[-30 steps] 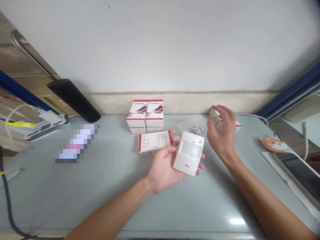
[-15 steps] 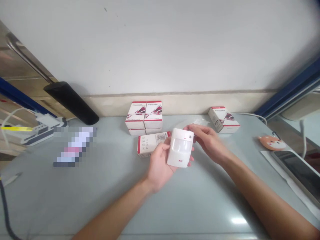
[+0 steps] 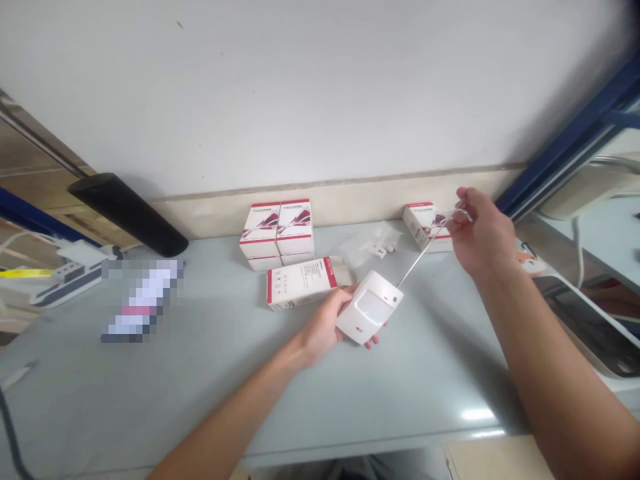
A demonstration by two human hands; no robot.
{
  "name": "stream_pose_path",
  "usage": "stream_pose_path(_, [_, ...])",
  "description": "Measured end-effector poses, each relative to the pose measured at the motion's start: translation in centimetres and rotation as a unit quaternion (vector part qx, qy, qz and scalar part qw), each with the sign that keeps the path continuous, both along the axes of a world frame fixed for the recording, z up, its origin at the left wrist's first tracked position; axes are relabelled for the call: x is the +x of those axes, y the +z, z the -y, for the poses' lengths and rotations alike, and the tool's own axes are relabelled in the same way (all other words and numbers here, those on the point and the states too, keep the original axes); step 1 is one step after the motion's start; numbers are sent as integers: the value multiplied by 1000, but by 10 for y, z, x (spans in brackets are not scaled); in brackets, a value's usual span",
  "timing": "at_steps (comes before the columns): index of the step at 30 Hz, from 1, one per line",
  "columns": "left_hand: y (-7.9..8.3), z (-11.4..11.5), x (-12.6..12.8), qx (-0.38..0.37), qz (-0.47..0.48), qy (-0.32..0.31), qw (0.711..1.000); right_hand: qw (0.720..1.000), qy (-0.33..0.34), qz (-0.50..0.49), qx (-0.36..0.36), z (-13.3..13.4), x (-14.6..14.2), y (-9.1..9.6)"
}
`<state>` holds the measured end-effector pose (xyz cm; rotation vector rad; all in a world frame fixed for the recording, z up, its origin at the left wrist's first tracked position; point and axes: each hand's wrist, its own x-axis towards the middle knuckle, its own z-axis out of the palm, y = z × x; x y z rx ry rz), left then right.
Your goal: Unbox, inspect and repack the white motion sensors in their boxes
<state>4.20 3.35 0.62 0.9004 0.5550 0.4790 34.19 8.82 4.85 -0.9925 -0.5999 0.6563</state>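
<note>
My left hand (image 3: pixel 327 328) is wrapped around a white motion sensor (image 3: pixel 369 308) with a curved lens window, tilted with its upper end to the right. A thin, pale wire (image 3: pixel 418 258) runs taut from behind the sensor's upper edge up to my right hand (image 3: pixel 483 233). The fingers of my right hand pinch the wire, and a short loop of it shows at the fingertips. Just behind the sensor lies a white and red carton (image 3: pixel 303 283), its right end open. Past it, a clear plastic bag (image 3: pixel 367 239) rests beside small white pieces (image 3: pixel 385 249).
Several white and red boxes (image 3: pixel 276 227) are stacked against the wall; another box (image 3: pixel 425 228) stands behind my right hand. On the left are a pixelated phone (image 3: pixel 145 297), a black padded bar (image 3: pixel 130 213) and a power strip (image 3: pixel 73 273). A dark-screened device (image 3: pixel 583 327) lies at right.
My right hand has moved up and right, away from the sensor, drawing the wire out straight. The sensor has tilted clockwise in my left hand. The view has shifted slightly.
</note>
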Motion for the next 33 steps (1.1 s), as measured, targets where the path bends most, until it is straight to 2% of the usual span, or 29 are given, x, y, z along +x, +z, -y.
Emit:
stream_pose_path(3, [-3,-6,-1,2,0,-31,1000,998,-48,-50,-1,-1,17,2])
stream_pose_path(6, [-5,-11,1,6,-2,-36,999,996,-61,-66,-10,-3,24,2])
stream_pose_path(18, [-7,-17,2,-6,-2,-61,998,986,-156,-15,-53,-7,48,-9])
stream_pose_path(22, [-10,-19,-3,-19,-2,-71,997,988,-147,10,-55,-10,40,-16])
stream_pose_path(27, [-10,-18,-8,-37,10,-80,996,992,-112,-6,-56,-13,29,-24])
stream_pose_path(33, [-8,-19,-9,-64,45,-94,993,994,-96,-25,-43,-13,32,-25])
